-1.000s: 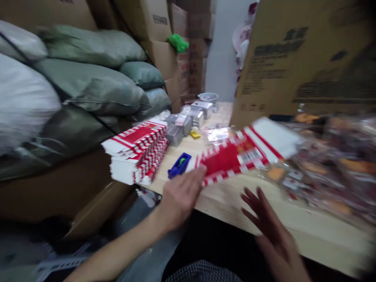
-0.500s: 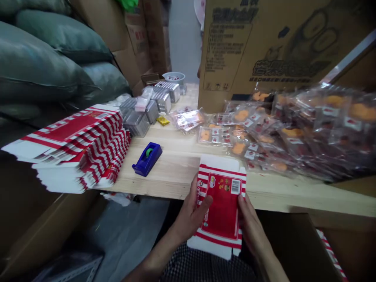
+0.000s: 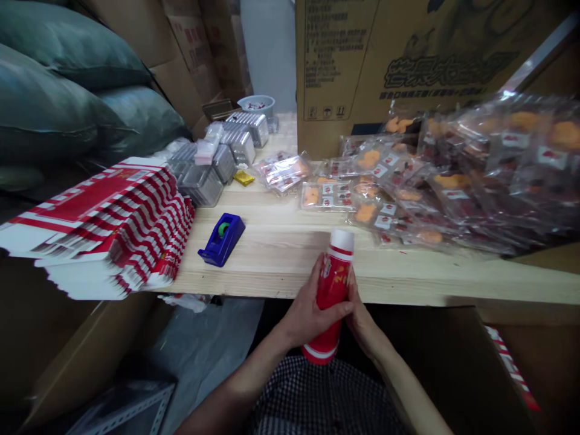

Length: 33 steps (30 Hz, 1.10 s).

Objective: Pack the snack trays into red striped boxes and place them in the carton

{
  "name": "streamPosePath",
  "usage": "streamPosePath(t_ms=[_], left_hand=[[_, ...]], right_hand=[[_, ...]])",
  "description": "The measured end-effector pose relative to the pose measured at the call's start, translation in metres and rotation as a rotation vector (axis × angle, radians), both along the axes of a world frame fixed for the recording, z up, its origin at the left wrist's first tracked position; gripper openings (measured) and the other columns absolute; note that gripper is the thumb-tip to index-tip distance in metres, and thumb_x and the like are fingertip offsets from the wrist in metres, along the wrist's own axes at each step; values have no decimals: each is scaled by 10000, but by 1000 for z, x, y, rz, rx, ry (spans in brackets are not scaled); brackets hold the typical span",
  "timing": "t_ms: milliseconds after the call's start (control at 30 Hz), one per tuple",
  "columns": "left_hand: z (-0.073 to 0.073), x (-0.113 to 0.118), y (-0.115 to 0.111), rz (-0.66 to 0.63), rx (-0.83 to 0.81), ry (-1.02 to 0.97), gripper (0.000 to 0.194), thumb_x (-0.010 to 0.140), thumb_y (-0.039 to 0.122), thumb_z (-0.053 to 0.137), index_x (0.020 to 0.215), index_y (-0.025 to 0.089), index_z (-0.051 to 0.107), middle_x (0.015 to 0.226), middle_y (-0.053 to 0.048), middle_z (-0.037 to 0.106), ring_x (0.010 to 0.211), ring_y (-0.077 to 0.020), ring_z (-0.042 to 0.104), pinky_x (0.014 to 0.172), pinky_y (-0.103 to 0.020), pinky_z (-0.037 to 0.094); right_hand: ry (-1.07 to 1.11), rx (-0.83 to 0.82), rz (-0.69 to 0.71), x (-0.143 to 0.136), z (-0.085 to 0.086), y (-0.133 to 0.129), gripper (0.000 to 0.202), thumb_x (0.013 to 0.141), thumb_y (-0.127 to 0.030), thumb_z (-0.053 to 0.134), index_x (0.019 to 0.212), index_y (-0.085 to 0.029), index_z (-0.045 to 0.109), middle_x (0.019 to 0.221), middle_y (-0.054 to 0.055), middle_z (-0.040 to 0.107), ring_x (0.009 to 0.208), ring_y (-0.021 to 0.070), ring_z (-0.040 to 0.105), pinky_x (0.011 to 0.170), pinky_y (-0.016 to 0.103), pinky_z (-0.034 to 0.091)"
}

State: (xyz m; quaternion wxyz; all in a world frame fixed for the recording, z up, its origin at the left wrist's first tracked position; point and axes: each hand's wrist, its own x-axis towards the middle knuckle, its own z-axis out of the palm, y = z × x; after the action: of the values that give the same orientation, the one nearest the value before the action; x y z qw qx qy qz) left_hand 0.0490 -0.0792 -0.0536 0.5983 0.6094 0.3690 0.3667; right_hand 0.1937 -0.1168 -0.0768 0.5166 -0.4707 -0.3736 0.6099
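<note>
Both hands hold a red and white carton (image 3: 330,290), which is curved into a tube-like shape at the front edge of the wooden table (image 3: 267,254). My left hand (image 3: 308,314) wraps its left side, with the thumb across the front. Against the right side presses my right hand (image 3: 362,320), its fingers partly hidden behind the carton. A blue tape dispenser (image 3: 223,240) with a green roll sits left of the hands. Further left, flat red and white cartons (image 3: 109,223) lie in a large stack.
Clear packets with orange pieces (image 3: 408,193) are heaped at the right, before a big cardboard box (image 3: 344,66). Clear plastic cases (image 3: 202,181), a yellow packet (image 3: 243,177) and a round tub (image 3: 258,106) stand behind the dispenser. Green sacks (image 3: 49,109) are at the left.
The carton was flat and wide between my hands; now it is bent into a narrow, rounded form. My hands have come closer together. The camera view has shifted slightly.
</note>
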Motion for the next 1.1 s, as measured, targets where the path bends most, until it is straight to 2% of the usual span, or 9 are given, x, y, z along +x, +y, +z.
streamPosePath(t_ms=[133, 267, 400, 467, 533, 667, 767, 1000, 1100], left_hand=[[5, -2, 11, 121, -83, -154, 741, 804, 301, 791, 1454, 243, 442, 1437, -148, 587, 1276, -313, 609, 1130, -572, 438], [-1, -3, 5, 149, -196, -212, 536, 813, 293, 785, 1294, 206, 566, 1252, -132, 711, 1130, -294, 699, 1033, -532, 529], [-7, -8, -4, 176, -271, -238, 616, 724, 245, 862, 1265, 218, 569, 1191, -111, 739, 1091, -288, 716, 970, -477, 572], [-9, -10, -6, 190, -287, -235, 660, 682, 227, 890, 1258, 222, 568, 1177, -100, 743, 1091, -284, 716, 960, -448, 577], [-10, -11, -5, 192, -333, -252, 643, 707, 257, 875, 1266, 219, 560, 1181, -102, 741, 1079, -282, 720, 948, -437, 581], [-12, -10, -5, 193, -418, -300, 580, 809, 357, 788, 1313, 226, 531, 1220, -115, 726, 1048, -277, 732, 917, -428, 591], [-14, -11, -4, 211, -399, -275, 564, 791, 329, 809, 1279, 232, 542, 1200, -98, 734, 1045, -264, 730, 914, -406, 591], [-16, -7, -1, 264, -339, -230, 550, 743, 266, 849, 1207, 215, 558, 1105, -74, 755, 951, -231, 739, 887, -387, 597], [-11, -4, -5, 220, -328, -257, 529, 764, 272, 834, 1215, 230, 559, 1123, -63, 750, 960, -227, 735, 884, -381, 596]], right_hand=[[-46, -17, -21, 3, 20, 10, 877, 960, -596, 522, 1606, -412, -43, 1681, 9, 257, 1516, 254, 319, 1249, 517, 228], [-140, 12, -40, 11, 29, 5, 794, 976, -571, 510, 1618, -380, 83, 1675, -9, 273, 1554, 237, 210, 1275, 493, 135], [-1, 33, 47, 24, 24, 2, 761, 866, -476, 730, 1533, -362, 381, 1514, 40, 544, 1393, 279, 511, 1174, 484, 391], [86, 47, 73, 28, 19, 4, 802, 764, -411, 842, 1467, -343, 462, 1379, 62, 661, 1225, 291, 656, 1062, 477, 508], [131, 45, 43, 27, 12, 7, 799, 709, -371, 884, 1408, -317, 502, 1265, 63, 727, 1113, 280, 715, 996, 462, 553], [150, -26, -39, 19, 2, 11, 600, 726, -374, 865, 1252, -272, 595, 1084, 39, 788, 945, 245, 762, 897, 420, 597], [170, -49, -35, 16, 0, 9, 490, 757, -378, 843, 1187, -262, 639, 1054, 32, 795, 890, 230, 767, 874, 407, 597], [220, -1, 70, 31, 11, -1, 440, 853, -418, 760, 1262, -293, 657, 1253, 50, 735, 1138, 249, 697, 1013, 441, 527], [239, -74, 84, 40, 13, -4, 376, 907, -442, 695, 1258, -308, 673, 1222, 45, 748, 1111, 246, 710, 981, 449, 546]])
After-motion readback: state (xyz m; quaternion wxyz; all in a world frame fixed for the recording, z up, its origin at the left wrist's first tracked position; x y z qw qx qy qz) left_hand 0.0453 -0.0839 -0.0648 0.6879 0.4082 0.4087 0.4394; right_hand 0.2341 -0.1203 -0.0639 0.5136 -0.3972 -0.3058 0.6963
